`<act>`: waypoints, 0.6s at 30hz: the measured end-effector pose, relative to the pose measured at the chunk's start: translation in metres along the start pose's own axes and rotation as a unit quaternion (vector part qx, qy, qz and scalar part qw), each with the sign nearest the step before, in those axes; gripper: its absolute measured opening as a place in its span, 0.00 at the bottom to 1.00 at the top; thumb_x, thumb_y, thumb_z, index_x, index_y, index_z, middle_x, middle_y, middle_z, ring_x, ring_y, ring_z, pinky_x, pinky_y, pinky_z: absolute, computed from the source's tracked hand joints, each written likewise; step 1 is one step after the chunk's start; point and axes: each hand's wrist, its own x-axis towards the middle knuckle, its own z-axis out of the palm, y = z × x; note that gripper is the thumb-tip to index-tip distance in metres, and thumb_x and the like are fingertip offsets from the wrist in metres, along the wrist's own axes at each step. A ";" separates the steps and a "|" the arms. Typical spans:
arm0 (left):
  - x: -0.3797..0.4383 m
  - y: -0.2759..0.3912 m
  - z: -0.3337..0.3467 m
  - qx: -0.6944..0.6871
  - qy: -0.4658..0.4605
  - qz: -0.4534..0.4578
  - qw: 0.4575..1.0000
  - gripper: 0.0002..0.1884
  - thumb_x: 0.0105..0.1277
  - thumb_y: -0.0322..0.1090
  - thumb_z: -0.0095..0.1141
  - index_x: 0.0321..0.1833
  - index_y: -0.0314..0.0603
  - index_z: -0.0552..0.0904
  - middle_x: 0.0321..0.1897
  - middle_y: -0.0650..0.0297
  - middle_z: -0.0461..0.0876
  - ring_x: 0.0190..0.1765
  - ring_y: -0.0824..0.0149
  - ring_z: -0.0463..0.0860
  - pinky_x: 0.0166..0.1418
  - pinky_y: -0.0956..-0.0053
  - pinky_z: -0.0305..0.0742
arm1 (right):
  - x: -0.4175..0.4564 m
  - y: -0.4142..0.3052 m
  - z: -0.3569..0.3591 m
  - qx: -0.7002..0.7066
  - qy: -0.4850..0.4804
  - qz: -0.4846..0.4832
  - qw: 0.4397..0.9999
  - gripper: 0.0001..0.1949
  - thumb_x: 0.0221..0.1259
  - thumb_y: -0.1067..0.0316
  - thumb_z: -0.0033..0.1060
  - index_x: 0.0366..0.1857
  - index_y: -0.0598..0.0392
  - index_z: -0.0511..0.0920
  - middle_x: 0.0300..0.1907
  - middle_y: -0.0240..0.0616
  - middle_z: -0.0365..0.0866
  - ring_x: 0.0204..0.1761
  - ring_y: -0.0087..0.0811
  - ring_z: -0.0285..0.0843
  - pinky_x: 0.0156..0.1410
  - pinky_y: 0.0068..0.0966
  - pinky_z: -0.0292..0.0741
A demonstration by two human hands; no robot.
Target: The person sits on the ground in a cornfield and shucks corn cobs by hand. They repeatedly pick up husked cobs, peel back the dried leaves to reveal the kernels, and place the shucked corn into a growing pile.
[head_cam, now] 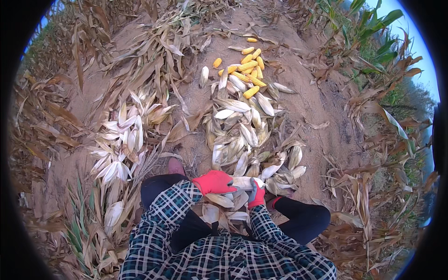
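Note:
My left hand, in a red glove with grey finger coating, grips the left end of a corn ear in pale husk. The fingers of my right hand, gloved alike, close around the ear's right end. The ear lies crosswise between both hands, low over loose husks. Just beyond it spreads a heap of unhusked corn ears, pale and grey-brown. At the heap's far end lie several bare yellow corn cobs, some resting on husked ears. One bare cob lies apart to the left.
A pile of peeled white husks lies on the left. Dry cut stalks and leaves cover the soil behind it. Standing corn plants line the right side. My bent knees flank the work area, with loose husks between them.

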 end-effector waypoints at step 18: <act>-0.003 0.015 0.125 -0.607 0.485 -0.016 0.629 0.26 0.51 0.30 0.72 0.53 0.32 0.76 0.42 0.58 0.83 0.42 0.67 0.83 0.46 0.72 0.79 | -0.127 -0.018 0.024 -0.194 -0.298 0.306 0.883 0.31 0.58 0.33 0.55 0.41 0.59 0.78 0.36 0.42 0.84 0.33 0.30 0.83 0.39 0.24 0.79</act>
